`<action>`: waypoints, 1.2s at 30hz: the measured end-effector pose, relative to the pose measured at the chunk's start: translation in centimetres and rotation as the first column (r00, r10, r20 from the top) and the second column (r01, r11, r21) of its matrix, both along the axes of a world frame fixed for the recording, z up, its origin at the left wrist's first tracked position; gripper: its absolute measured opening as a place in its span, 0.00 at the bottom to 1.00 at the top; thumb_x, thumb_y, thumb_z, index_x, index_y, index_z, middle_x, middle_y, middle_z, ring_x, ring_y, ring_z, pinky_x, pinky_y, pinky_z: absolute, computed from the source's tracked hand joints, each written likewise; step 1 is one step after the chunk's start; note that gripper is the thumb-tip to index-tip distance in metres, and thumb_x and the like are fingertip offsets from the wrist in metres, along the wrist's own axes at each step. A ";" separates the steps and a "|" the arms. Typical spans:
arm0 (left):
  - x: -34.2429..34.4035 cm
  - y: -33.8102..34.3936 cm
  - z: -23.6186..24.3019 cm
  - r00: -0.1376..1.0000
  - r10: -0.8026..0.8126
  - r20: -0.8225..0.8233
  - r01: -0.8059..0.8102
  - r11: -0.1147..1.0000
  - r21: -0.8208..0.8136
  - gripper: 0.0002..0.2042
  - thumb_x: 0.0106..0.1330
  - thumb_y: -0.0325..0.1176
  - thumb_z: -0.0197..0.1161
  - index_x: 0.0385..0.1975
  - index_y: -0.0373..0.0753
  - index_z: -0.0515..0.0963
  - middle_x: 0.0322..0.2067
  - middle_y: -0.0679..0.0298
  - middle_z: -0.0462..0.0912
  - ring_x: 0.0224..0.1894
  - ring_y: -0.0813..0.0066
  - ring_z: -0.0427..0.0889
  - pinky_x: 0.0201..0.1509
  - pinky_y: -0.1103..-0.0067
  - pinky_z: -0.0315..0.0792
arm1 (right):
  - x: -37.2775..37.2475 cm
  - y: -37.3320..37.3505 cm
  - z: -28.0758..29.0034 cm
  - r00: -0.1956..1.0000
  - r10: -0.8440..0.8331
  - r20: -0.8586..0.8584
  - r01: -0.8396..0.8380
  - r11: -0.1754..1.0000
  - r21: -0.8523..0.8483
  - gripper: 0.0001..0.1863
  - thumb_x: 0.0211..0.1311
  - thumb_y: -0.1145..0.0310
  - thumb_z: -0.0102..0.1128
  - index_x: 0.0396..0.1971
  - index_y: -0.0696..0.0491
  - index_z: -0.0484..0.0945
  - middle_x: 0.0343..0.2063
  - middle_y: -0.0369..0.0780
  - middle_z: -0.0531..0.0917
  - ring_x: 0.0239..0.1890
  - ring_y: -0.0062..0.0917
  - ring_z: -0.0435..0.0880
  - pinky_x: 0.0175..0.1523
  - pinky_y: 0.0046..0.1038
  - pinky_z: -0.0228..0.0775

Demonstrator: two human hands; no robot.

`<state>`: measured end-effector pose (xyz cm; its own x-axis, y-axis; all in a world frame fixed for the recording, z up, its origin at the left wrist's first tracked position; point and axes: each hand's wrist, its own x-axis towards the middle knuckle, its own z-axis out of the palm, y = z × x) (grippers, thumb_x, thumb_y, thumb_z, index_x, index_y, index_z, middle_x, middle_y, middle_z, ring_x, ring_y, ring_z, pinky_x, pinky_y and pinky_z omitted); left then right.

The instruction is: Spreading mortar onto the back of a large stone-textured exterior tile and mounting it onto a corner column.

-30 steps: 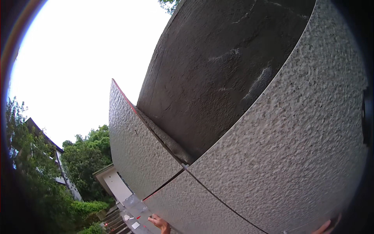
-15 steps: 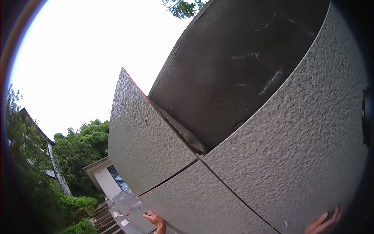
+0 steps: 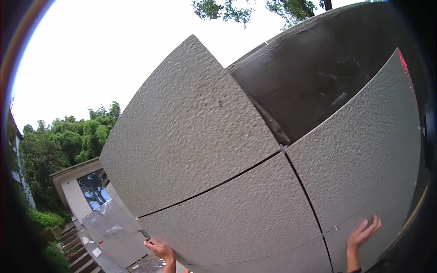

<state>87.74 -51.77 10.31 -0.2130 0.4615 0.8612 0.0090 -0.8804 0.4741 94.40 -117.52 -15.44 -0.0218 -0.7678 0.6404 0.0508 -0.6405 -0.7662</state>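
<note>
Large grey rough-textured wall tiles stand before me, seen tilted. The upper left tile (image 3: 195, 123) meets the lower left tile (image 3: 227, 218) and the right tile (image 3: 359, 150) at dark joints. A small pale spacer (image 3: 283, 148) sits where the joints cross. At the left edge of the lower left tile is my left hand (image 3: 159, 250), its fingers bent around a small grey piece (image 3: 147, 239) that I cannot make out well. My right hand (image 3: 362, 234) lies against the right tile with fingers stretched, holding nothing. Another small spacer (image 3: 336, 228) shows near it.
Dark mortar-coated wall (image 3: 309, 82) is bare above the tiles. A red light patch (image 3: 403, 63) falls at the right tile's upper edge. Steps (image 3: 77, 248), a low building with a window (image 3: 94, 189) and trees (image 3: 63, 141) lie to the left.
My view has shifted, so more of the tiles and both hands show. My right hand has come further into view, fingers spread on the tile. My left hand stays at the tile's left edge.
</note>
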 end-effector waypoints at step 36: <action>2.3 9.4 30.0 0.520 -0.812 -0.266 0.850 0.462 0.252 0.54 0.68 0.63 0.59 0.76 0.22 0.44 0.75 0.34 0.45 0.79 0.37 0.43 0.81 0.55 0.38 | -7.2 50.9 61.9 -0.261 0.912 0.317 -0.329 0.225 -0.917 0.23 0.62 0.83 0.48 0.13 0.47 0.52 0.13 0.28 0.57 0.14 0.12 0.51 0.19 0.24 0.44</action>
<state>90.01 -42.42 40.30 0.2115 0.0781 0.9743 -0.7828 -0.5833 0.2167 87.24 -66.67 46.42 -0.3228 -0.4125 0.8519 0.8931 0.1654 0.4184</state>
